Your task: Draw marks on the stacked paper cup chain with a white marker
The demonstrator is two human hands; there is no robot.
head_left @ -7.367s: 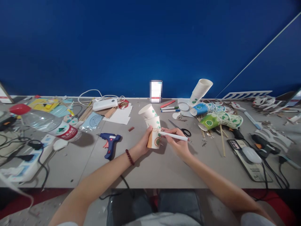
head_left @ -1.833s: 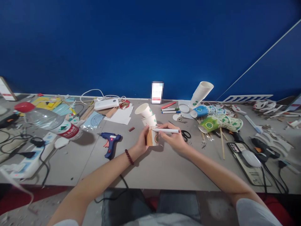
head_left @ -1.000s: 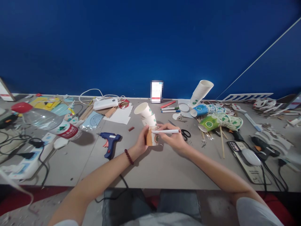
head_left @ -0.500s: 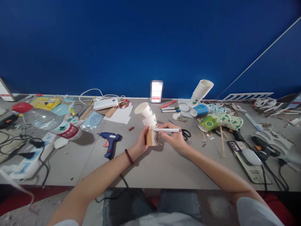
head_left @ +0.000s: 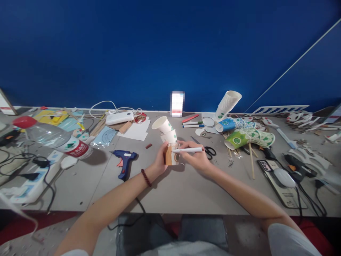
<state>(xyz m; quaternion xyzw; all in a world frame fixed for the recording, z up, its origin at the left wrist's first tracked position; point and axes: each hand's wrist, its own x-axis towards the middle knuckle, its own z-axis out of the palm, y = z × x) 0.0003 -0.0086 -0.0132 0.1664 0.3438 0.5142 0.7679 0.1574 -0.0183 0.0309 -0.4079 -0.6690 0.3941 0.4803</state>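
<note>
A brown-and-white patterned paper cup (head_left: 172, 159) is at the table's centre, joined at its top to white cups with green dots (head_left: 163, 125) that lean up and left. My left hand (head_left: 160, 158) grips the brown cup from its left side. In my right hand (head_left: 195, 156) is a white marker (head_left: 190, 150), pinched and held nearly level, its tip at the cup's front. Black scissors (head_left: 210, 153) lie just beyond my right hand. A small reddish-brown piece (head_left: 148, 145) rests left of the cups.
Left are a blue glue gun (head_left: 125, 161), a water bottle (head_left: 57, 138) and a power strip (head_left: 39, 181). Right are a stack of white cups (head_left: 229, 103), green cups (head_left: 249, 138), a blue cup (head_left: 226, 124) and a phone (head_left: 282, 188). Markers (head_left: 193, 124) lie behind.
The marker's tip has moved slightly down and left on the cup, from near its upper edge, and my right hand has shifted with it. My left hand keeps its hold.
</note>
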